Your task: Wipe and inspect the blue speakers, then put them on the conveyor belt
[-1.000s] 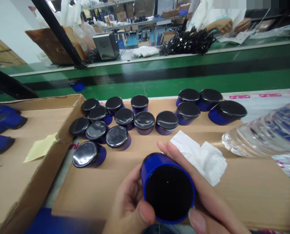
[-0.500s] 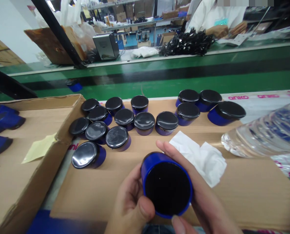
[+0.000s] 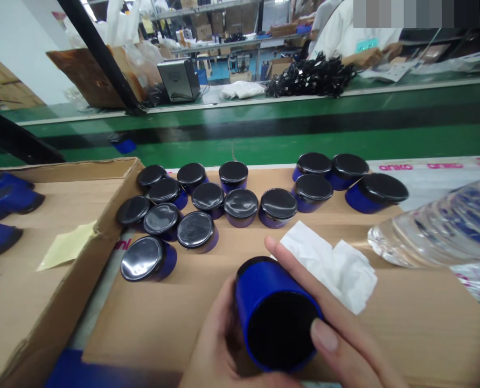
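Observation:
Between my two hands is a blue cylinder with black ends (image 3: 270, 291), tilted so that one round black face points toward me. My left hand (image 3: 215, 339) wraps around its left side and underside. Along its right side lie the fingers of my right hand (image 3: 340, 334), with the thumb pressed near the rim of the black face. Past it on the cardboard stand several similar blue cylinders with glossy black tops (image 3: 197, 230), grouped at left and centre, and more (image 3: 312, 188) at the right. A crumpled white tissue (image 3: 340, 269) lies just beyond my right hand.
At left, an open cardboard box (image 3: 74, 285) holds several blue pieces (image 3: 11, 199) and a yellow paper note (image 3: 68, 247). A clear plastic bottle (image 3: 433, 226) lies at right. Behind runs a green belt (image 3: 264, 143); across it a person in white (image 3: 356, 32) sits near black cables (image 3: 310, 75).
The blue cylinder has tipped, so more of its side shows and its black face sits lower. My right thumb has moved up onto the face's right edge.

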Available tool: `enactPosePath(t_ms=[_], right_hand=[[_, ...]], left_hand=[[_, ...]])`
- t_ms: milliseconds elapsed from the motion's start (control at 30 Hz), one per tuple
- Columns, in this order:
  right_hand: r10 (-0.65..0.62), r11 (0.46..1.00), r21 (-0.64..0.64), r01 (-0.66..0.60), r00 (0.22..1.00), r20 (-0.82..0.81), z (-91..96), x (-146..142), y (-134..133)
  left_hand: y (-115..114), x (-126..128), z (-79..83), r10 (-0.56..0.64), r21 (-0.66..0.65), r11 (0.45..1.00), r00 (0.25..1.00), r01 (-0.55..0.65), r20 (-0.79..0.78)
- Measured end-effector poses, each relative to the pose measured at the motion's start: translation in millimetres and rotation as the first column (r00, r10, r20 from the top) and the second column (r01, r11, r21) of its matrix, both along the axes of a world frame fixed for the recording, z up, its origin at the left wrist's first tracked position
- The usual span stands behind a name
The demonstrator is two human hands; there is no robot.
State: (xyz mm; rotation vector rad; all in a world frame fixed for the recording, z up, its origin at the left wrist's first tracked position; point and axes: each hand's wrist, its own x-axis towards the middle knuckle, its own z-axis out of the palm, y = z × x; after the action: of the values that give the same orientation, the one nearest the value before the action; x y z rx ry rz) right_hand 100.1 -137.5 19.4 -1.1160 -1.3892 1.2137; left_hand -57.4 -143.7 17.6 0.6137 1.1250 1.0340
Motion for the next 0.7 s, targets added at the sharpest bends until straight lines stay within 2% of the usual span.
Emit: enactPosePath(t_ms=[67,100,133,200,267,333,400,467,533,600,700], right_hand=[[-0.003,1.000,-0.011,0.003,1.000,-0.002,-3.1,1.8,0.9],[0.018,0.999,-0.032,-0.019,0.999,-0.029,-5.5,2.9,2.3],[0.038,0.998,-0.040,-0.041,0.997,-0.064,-8.3,3.6,4.1],[0.062,0.997,-0.038,-0.067,0.991,-0.116,-13.3,3.0,7.7],[0.102,0.990,-0.079,-0.119,0.976,-0.193,-15.0,-1.3,9.3],[0.079,0.974,-0.173,-0.145,0.937,-0.339,-12.0,-8.3,8.1],[0.006,0.956,-0.250,-0.156,0.858,-0.514,-6.3,-15.5,5.5],[-0.050,0.933,-0.308,-0.187,0.780,-0.624,-1.7,-20.0,3.4],[-0.062,0.895,-0.369,-0.249,0.751,-0.657,-1.6,-20.4,2.4],[-0.080,0.877,-0.429,-0.218,0.813,-0.576,-6.7,-17.4,2.1],[-0.033,0.892,-0.430,-0.136,0.931,-0.364,-18.1,-11.5,2.5]], left_hand=[[0.0,-0.5,1.5,0.019,0.028,0.999,0.995,-0.016,-0.103],[-0.1,-0.8,1.8,0.039,0.124,0.992,0.977,-0.013,-0.210],[-0.4,-1.2,2.0,0.076,0.261,0.965,0.938,0.016,-0.337],[-1.9,-2.5,2.9,0.158,0.481,0.863,0.821,0.155,-0.549],[-3.5,-4.1,4.2,0.168,0.520,0.814,0.751,0.260,-0.638],[-3.3,-5.5,4.6,0.163,0.529,0.814,0.781,0.238,-0.603],[0.0,-7.0,2.4,0.191,0.585,0.792,0.839,0.174,-0.509],[5.4,-8.5,-2.0,0.206,0.666,0.730,0.881,0.153,-0.427],[10.1,-9.2,-6.2,0.225,0.720,0.675,0.883,0.164,-0.412],[12.0,-8.0,-7.8,0.239,0.730,0.654,0.862,0.197,-0.447],[9.2,-3.5,-5.4,0.183,0.685,0.701,0.879,0.197,-0.440]])
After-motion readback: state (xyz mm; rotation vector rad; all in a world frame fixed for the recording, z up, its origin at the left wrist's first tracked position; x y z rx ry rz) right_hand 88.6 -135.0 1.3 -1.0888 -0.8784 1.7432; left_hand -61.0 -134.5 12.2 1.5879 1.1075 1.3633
